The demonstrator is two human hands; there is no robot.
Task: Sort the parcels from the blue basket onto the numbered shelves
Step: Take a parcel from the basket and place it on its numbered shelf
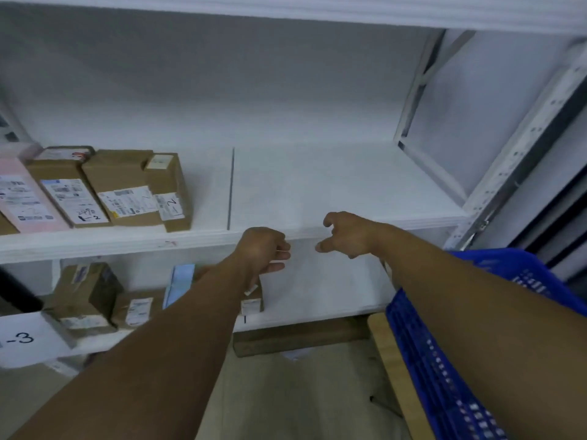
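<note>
L hand [265,249] & R hand [347,233] mid-frame at upper shelf [317,185] front edge, both loosely curled, empty. Parcels [127,192] upper left on shelf; blue basket [444,376] lower right.

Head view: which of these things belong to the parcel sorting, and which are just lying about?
Part of the job:
blue basket
cardboard parcels on the upper shelf
pink parcel
lower-shelf parcels
"-3" shelf label

Just lying about:
wooden block under the lower shelf
wooden board at the basket's edge
</note>
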